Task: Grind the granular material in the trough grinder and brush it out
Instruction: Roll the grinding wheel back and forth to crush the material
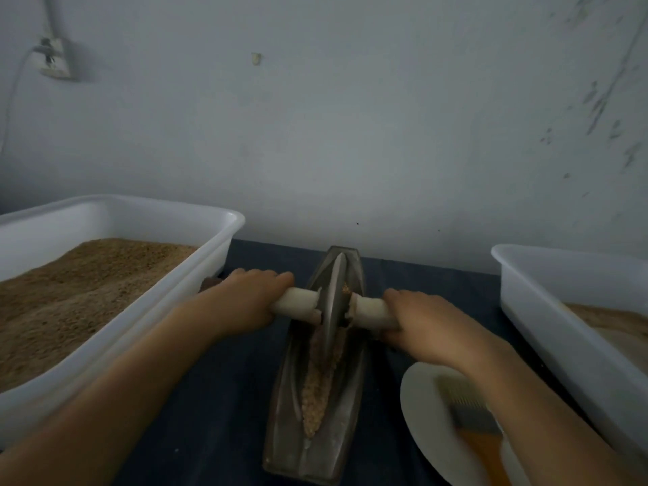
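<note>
A long metal trough grinder [345, 426] lies lengthwise on the dark table in front of me. Tan granular material [317, 391] fills the near part of its groove. The metal grinding wheel [333, 303] stands upright in the far half of the trough, on a pale axle handle [298, 303]. My left hand [245, 296] grips the axle's left end. The right end is gripped by my right hand [420, 324]. A brush [470, 415] with an orange handle lies on a white plate [420, 408] at the near right, partly hidden by my right forearm.
A large white tub [168, 285] of brown granular material stands at the left. Another white tub [547, 327] with paler material stands at the right. A wall rises just behind the table, with a socket [54, 59] at the upper left.
</note>
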A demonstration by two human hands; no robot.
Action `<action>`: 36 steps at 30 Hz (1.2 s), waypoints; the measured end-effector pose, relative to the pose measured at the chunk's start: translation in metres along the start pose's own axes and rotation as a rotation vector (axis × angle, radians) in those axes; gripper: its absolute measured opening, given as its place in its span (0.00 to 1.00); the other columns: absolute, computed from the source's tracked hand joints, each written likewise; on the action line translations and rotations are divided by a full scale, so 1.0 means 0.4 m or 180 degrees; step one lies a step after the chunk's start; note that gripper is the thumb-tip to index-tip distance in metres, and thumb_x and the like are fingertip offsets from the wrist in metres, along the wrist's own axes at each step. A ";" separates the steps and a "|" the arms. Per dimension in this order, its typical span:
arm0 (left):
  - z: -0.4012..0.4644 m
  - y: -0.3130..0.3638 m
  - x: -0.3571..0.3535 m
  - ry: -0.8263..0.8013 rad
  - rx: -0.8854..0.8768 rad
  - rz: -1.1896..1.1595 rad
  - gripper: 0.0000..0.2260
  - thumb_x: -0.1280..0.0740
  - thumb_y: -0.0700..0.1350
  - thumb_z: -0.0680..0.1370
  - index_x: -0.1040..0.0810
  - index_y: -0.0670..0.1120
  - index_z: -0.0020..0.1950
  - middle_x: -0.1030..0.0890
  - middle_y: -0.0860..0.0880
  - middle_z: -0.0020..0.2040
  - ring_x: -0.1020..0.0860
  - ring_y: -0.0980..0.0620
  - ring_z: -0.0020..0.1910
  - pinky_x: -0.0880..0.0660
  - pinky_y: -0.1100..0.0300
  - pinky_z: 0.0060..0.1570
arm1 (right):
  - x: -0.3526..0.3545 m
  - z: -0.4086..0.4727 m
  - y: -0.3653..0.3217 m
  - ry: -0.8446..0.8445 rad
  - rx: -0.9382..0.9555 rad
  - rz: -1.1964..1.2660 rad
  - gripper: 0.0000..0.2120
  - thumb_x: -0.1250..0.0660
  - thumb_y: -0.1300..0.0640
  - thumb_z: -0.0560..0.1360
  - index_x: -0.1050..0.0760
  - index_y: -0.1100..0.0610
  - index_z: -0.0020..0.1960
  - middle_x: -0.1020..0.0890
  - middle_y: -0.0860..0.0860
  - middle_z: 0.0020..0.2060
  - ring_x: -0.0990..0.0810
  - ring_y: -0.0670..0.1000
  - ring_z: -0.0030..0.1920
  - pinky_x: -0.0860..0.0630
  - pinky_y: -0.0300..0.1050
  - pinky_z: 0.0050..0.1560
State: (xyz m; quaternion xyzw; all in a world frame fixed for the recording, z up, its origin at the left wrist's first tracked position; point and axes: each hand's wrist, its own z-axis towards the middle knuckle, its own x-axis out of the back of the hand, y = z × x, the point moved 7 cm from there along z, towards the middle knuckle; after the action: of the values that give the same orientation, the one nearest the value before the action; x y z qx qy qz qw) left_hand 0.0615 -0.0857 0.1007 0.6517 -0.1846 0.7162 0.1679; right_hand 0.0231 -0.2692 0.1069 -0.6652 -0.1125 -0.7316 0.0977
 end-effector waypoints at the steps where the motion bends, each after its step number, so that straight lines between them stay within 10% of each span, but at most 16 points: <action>1: 0.011 0.000 0.000 0.0332 0.0021 0.0154 0.14 0.36 0.46 0.76 0.35 0.51 0.59 0.27 0.51 0.58 0.28 0.52 0.58 0.35 0.57 0.57 | -0.002 0.010 0.009 0.0185 -0.0041 -0.0064 0.11 0.38 0.50 0.77 0.33 0.54 0.54 0.24 0.51 0.52 0.25 0.52 0.50 0.38 0.44 0.41; 10: 0.034 -0.009 -0.006 0.1068 0.0040 0.0102 0.15 0.37 0.51 0.78 0.34 0.50 0.62 0.30 0.51 0.59 0.31 0.51 0.57 0.37 0.57 0.60 | -0.002 0.040 0.018 0.1020 -0.0155 -0.0545 0.09 0.39 0.54 0.76 0.33 0.54 0.56 0.25 0.50 0.51 0.28 0.53 0.52 0.42 0.45 0.43; 25: -0.098 0.024 0.012 -0.1598 -0.0135 -0.0429 0.14 0.36 0.48 0.78 0.39 0.54 0.58 0.29 0.54 0.51 0.28 0.55 0.51 0.32 0.62 0.51 | 0.024 -0.070 -0.055 -0.0871 0.0272 0.0097 0.10 0.37 0.50 0.77 0.36 0.53 0.47 0.29 0.48 0.42 0.28 0.48 0.43 0.37 0.36 0.32; 36: 0.015 -0.002 -0.001 0.0040 0.0079 0.0106 0.17 0.37 0.49 0.78 0.37 0.49 0.64 0.30 0.50 0.62 0.30 0.50 0.61 0.36 0.54 0.62 | -0.005 0.022 0.014 0.0520 -0.0057 -0.0322 0.10 0.39 0.50 0.77 0.34 0.53 0.55 0.25 0.50 0.53 0.26 0.52 0.52 0.41 0.45 0.42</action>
State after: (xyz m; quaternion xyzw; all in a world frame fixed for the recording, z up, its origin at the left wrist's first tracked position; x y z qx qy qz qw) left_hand 0.0671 -0.0878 0.1007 0.6461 -0.1856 0.7252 0.1490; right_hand 0.0331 -0.2718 0.1058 -0.5977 -0.1310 -0.7884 0.0635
